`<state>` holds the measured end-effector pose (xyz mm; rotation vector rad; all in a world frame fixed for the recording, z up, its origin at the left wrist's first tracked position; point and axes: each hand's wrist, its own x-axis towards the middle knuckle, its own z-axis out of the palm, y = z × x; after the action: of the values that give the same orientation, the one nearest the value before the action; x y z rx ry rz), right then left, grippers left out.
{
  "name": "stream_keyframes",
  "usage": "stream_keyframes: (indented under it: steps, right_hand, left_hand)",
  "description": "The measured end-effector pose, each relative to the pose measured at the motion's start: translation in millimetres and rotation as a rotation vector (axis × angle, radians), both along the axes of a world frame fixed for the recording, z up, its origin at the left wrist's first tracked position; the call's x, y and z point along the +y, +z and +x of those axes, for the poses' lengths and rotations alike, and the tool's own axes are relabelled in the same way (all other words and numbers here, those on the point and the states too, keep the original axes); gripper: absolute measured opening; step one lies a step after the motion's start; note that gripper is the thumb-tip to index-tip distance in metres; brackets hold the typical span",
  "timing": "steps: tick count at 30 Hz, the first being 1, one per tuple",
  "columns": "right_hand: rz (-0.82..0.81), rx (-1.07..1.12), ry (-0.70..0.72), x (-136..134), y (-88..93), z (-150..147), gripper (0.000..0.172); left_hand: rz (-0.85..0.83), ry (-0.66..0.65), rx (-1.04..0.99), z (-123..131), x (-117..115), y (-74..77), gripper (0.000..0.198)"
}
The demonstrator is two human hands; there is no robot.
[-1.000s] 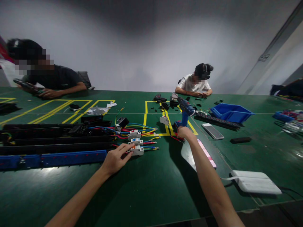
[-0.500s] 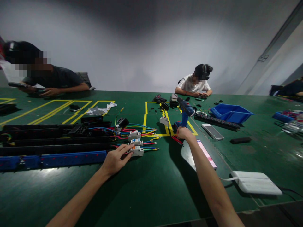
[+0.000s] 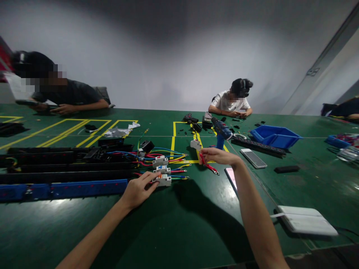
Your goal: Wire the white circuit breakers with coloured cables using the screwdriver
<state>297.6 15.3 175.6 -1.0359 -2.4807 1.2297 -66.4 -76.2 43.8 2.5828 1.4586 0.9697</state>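
plainly, the left hand [image 3: 139, 190] held the nearest white breaker [image 3: 165, 181] between its fingers; the right hand [image 3: 220, 155] pinched red wires [image 3: 208, 166].

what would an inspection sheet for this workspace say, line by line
Surface: green table with yellow lines
Job's things: three white breakers in a row, a fourth breaker apart
Clutter: drill upright, grey-white phone, blue bin
Left hand: fingers on the nearest breaker
Right hand: at red leads, grip unclear
Cables: coloured wires, metal ends showing
Surroundings: pale wall, people across the table
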Motion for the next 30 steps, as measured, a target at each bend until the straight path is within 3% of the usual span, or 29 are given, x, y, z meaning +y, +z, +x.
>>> stream_keyframes:
  steps: [3, 6, 12, 17, 20, 25, 30]
  right_hand:
    - [-0.171, 0.215, 0.136, -14, 11.5, -10, 0.023]
    - [-0.222, 0.314, 0.171, -22, 19.3, -17, 0.024]
    - [-0.109, 0.395, 0.162, -30, 27.0, -24, 0.023]
    - [0.139, 0.191, 0.083, -33, 27.9, -31, 0.026]
    - [0.262, 0.013, 0.064, -30, 17.9, -43, 0.024]
    - [0.306, -0.281, 0.165, -24, -16.5, -73, 0.021]
    - [0.314, -0.373, 0.199, -23, -44.9, -94, 0.022]
  left_hand:
    - [-0.013, 0.000, -0.002, -1, 1, -2.0, 0.039]
    - [-0.020, -0.004, 0.000, -2, 2, -4.1, 0.039]
    - [-0.048, -0.006, 0.003, -4, 4, -4.6, 0.039]
    - [-0.090, -0.004, -0.001, -6, 4, -2.1, 0.037]
    - [-0.103, -0.014, -0.017, -7, 5, -0.4, 0.036]
    - [-0.101, -0.027, -0.036, -8, 5, -0.3, 0.035]
    - [-0.130, -0.011, -0.048, -9, 4, -0.5, 0.035]
